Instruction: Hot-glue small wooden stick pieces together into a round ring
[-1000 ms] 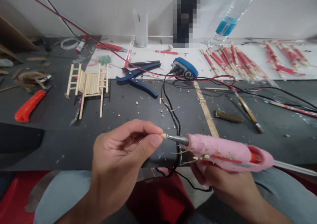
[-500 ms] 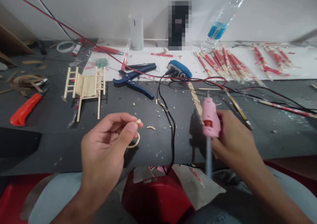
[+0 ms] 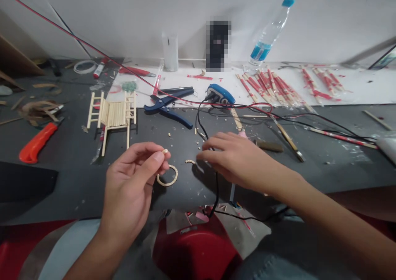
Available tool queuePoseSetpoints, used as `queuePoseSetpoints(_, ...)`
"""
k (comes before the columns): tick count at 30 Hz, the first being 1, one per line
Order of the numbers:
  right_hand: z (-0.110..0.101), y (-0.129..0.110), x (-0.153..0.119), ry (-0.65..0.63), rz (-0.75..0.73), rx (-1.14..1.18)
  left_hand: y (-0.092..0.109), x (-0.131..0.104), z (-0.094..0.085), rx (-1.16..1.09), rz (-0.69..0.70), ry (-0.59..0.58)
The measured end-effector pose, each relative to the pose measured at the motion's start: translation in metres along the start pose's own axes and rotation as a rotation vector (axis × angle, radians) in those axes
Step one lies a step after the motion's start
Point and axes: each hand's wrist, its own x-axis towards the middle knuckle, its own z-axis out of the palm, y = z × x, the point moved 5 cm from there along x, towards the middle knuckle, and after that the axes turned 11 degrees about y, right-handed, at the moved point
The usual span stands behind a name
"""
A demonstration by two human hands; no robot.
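Between thumb and fingertips, my left hand [image 3: 134, 176] pinches a small pale wooden piece [image 3: 165, 151]. Just below those fingertips, a ring of small wooden segments [image 3: 167, 185] lies on the dark table [image 3: 182, 197]. A short curved strip of segments [image 3: 190, 161] rests to its right. My right hand [image 3: 235, 158] is over the table, palm down, its fingers loosely apart and holding nothing. The pink glue gun [image 3: 242, 134] is mostly hidden behind it; its glue stick shows below the hand.
A miniature wooden chair [image 3: 114, 115] and an orange-handled knife [image 3: 38, 141] are at left. Blue cutters [image 3: 168, 108], a blue device [image 3: 220, 94] with cables and red-wrapped sticks [image 3: 272, 84] are further back, near a leaning bottle [image 3: 269, 38]. A brush [image 3: 287, 139] lies at right.
My right hand has let go of the glue gun and moved left, towards the curved strip. My left hand still pinches the small piece. The camera view has shifted slightly.
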Motion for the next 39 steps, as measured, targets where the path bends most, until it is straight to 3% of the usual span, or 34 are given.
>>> queuePoseSetpoints(2, 0.016, 0.000, 0.022, -0.053, -0.195, 0.016, 0.002, 0.000, -0.002, -0.026, -0.022, -0.002)
queuePoseSetpoints(5, 0.035, 0.005, 0.040, -0.099, -0.374, 0.037, 0.003, 0.001, -0.006, -0.047, -0.022, -0.008)
queuePoseSetpoints(10, 0.040, 0.013, 0.051, -0.125, -0.476, 0.071, 0.002, 0.003, -0.014, -0.027, -0.010, 0.011)
queuePoseSetpoints(14, 0.041, 0.012, 0.051, -0.125, -0.467, 0.095, 0.001, 0.003, -0.012, -0.010, -0.031, -0.010)
queuePoseSetpoints(20, 0.052, 0.009, 0.044, -0.049, -0.298, 0.155, -0.001, 0.001, -0.008, 0.004, -0.012, -0.039)
queuePoseSetpoints(24, 0.037, 0.004, 0.037, 0.000, -0.190, 0.246, -0.002, 0.000, -0.004, 0.008, 0.001, -0.047)
queuePoseSetpoints(26, 0.020, -0.001, 0.027, 0.058, -0.063, 0.394, -0.001, -0.002, -0.002, 0.006, 0.001, -0.065)
queuePoseSetpoints(28, 0.003, -0.004, 0.013, 0.189, 0.208, 0.745, 0.000, -0.006, -0.001, 0.017, 0.005, -0.093)
queuePoseSetpoints(30, -0.004, -0.009, -0.003, 0.301, 0.446, 1.082, 0.001, -0.011, 0.000, 0.039, 0.020, -0.126)
queuePoseSetpoints(32, -0.006, -0.016, -0.016, 0.423, 0.592, 1.346, 0.001, -0.018, 0.002, 0.058, 0.041, -0.159)
queuePoseSetpoints(35, -0.005, -0.024, -0.023, 0.577, 0.695, 1.555, 0.001, -0.028, 0.010, 0.067, 0.078, -0.189)
queuePoseSetpoints(39, -0.005, -0.025, -0.022, 0.699, 0.717, 1.602, 0.002, -0.037, 0.024, 0.063, 0.110, -0.197)
